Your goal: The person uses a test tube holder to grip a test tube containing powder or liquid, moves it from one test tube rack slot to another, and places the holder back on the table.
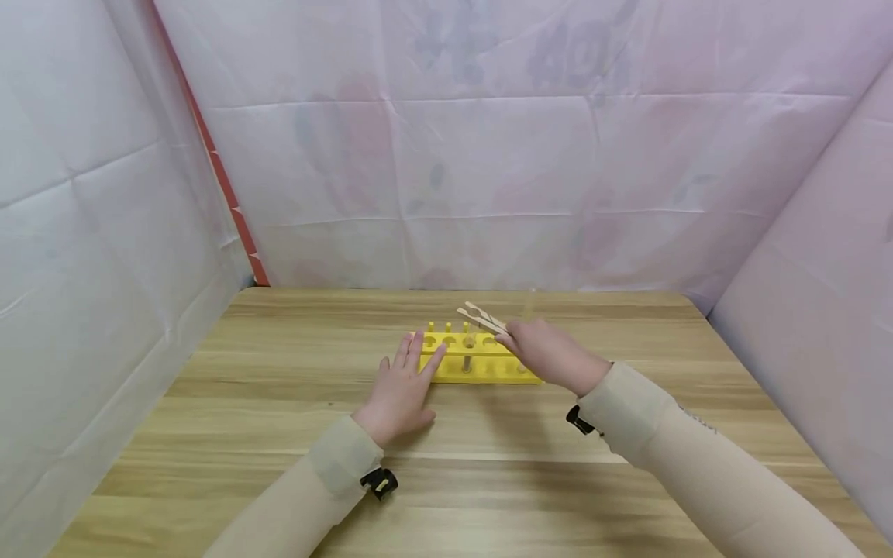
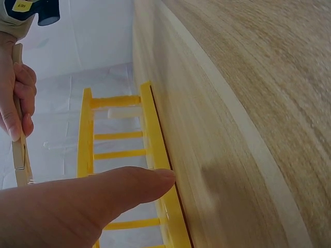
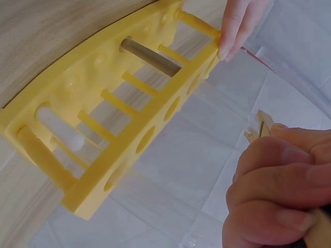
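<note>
A yellow test tube rack [image 1: 488, 379] stands on the table. My left hand [image 1: 400, 390] rests on its left end with fingers extended and spread. My right hand [image 1: 551, 355] grips a wooden test tube clamp [image 1: 483, 318] above the rack. The clamp's tip is close to the top of a clear test tube with grey-brown contents [image 3: 152, 58], standing in a middle hole; I cannot tell whether they touch. Another clear tube, with white contents [image 3: 59, 126], stands at the right end, its upper part rising behind my right hand in the head view.
The wood-grain table [image 1: 293, 434] reaches back to a pale sheet wall [image 1: 488, 170]. Similar sheets hang at the left and right. A red strip [image 1: 223, 182] runs down the back left corner. Yellow pegs [image 1: 448, 328] rise along the rack's back.
</note>
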